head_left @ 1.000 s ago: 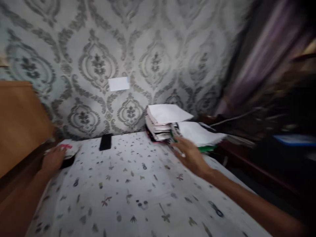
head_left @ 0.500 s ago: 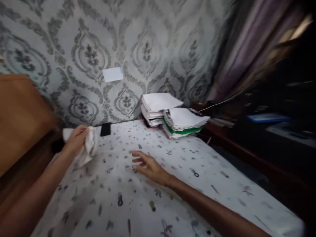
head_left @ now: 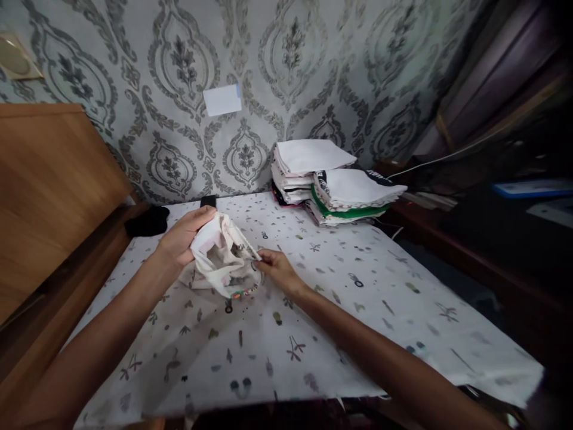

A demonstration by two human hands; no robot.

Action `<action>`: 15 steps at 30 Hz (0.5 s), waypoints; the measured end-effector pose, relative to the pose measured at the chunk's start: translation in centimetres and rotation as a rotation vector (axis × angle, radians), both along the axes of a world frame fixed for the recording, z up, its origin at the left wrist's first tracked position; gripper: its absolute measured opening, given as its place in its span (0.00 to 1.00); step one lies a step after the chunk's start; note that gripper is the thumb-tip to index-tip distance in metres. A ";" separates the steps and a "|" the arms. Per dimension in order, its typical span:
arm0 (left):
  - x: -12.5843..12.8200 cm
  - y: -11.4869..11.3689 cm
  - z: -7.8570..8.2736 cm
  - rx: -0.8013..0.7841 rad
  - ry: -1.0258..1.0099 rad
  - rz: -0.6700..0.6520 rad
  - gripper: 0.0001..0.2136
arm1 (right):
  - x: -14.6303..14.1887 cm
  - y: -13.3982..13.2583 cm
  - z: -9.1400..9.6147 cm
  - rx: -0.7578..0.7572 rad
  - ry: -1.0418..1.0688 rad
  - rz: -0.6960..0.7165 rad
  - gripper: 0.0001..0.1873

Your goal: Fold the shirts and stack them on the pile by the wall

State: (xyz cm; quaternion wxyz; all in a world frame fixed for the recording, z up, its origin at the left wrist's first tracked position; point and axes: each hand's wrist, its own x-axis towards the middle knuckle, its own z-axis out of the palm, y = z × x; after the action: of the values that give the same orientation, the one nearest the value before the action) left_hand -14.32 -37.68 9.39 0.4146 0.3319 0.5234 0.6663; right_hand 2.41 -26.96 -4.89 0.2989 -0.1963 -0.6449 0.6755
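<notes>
Head view: left hand [head_left: 181, 240] grips the crumpled white cloth [head_left: 222, 258] at its far-left top, fingers closed on it. Right hand [head_left: 278, 272] pinches the cloth's right edge, fingers narrow. Cloth sits low over the bench [head_left: 367, 292], centre-left. Folded stacks [head_left: 333, 182] far right, by the wall. Black item [head_left: 147, 221] far left, phone [head_left: 208, 200] just beyond the cloth.
</notes>
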 end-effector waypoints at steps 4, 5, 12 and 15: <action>-0.9 -3.2 1.7 -0.125 0.179 -0.131 0.15 | 1.9 1.5 0.8 -0.005 0.021 -0.199 0.11; -1.0 -4.1 1.9 -0.169 0.232 -0.169 0.15 | 2.5 1.8 1.1 0.018 0.031 -0.242 0.12; 0.6 -9.1 0.9 -0.376 0.749 -0.402 0.12 | 6.6 1.9 1.1 0.250 -0.067 -0.315 0.16; 0.4 -10.1 1.0 -0.425 1.105 -0.247 0.07 | 7.4 0.7 1.9 0.384 -0.086 -0.346 0.15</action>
State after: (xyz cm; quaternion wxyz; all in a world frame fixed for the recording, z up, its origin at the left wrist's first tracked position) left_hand -13.92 -47.74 10.36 0.2130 0.5972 0.7404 0.2231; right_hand 9.81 -26.25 -2.97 0.4141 -0.2720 -0.7302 0.4705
